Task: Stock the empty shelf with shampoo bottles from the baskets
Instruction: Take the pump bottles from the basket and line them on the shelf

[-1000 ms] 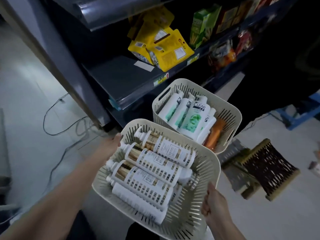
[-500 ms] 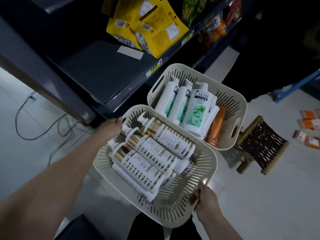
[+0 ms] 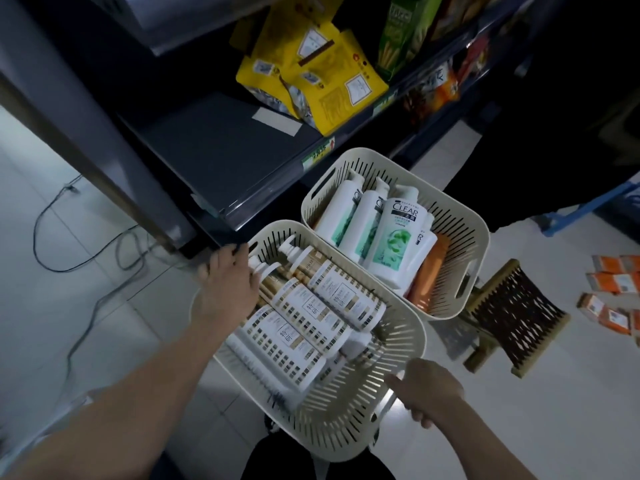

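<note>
Gold-labelled pump bottles (image 3: 311, 317) lie flat in the near basket (image 3: 349, 420), just below the empty shelf (image 3: 221, 157). The left hand (image 3: 228, 289) rests open over their pumps; the right hand (image 3: 427, 393) curls loosely at the rim. Best to grasp one bottle's body, not its pump.

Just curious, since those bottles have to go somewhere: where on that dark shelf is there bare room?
The dark grey shelf lies bare from its left end up to the yellow snack pouches, save a flat white label. Rightward it is crowded with pouches and green cartons.
</note>
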`<state>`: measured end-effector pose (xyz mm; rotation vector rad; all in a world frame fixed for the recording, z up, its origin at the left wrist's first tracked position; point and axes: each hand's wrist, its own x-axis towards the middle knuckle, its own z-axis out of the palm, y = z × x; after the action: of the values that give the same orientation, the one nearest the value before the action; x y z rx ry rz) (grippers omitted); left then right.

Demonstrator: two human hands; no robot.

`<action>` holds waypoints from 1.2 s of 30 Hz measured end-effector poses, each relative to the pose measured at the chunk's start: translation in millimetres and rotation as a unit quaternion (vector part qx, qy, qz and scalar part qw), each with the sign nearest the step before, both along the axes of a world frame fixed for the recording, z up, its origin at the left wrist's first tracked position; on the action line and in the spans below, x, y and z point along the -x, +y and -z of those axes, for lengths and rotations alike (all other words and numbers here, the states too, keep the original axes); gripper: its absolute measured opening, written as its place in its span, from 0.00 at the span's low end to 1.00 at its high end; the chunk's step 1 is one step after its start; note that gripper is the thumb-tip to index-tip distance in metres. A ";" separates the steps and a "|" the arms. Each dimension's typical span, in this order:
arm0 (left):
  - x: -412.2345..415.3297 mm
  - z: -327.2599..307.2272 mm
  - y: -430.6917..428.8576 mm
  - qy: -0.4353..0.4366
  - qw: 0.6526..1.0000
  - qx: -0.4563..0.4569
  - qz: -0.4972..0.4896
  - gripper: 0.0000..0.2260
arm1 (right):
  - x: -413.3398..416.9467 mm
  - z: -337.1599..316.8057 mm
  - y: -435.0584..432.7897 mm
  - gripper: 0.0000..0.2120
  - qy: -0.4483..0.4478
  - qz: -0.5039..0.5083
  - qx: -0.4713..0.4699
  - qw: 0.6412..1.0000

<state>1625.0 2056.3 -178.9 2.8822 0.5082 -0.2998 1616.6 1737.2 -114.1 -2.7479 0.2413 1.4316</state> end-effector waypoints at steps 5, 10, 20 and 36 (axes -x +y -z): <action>20.7 -17.2 -31.7 0.026 0.999 0.041 -0.012 0.26 | -20.2 -0.2 40.6 0.18 -0.158 -0.159 -0.067 0.972; 9.2 -9.1 -43.6 0.113 0.984 0.087 -0.107 0.37 | -48.9 14.5 68.5 0.29 -0.184 -0.200 -0.130 0.953; -34.4 33.2 -50.0 0.062 0.885 0.277 -0.368 0.48 | -69.4 57.1 71.2 0.36 -0.224 -0.297 -0.099 0.923; 34.9 -26.9 -110.9 -0.283 0.712 0.444 -0.464 0.28 | -113.8 52.6 102.6 0.33 -0.191 -0.419 -0.296 0.837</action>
<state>1590.1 1945.4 -152.0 1.3886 1.1619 0.4024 1730.4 1839.8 -166.7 -2.5316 -1.3176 0.7314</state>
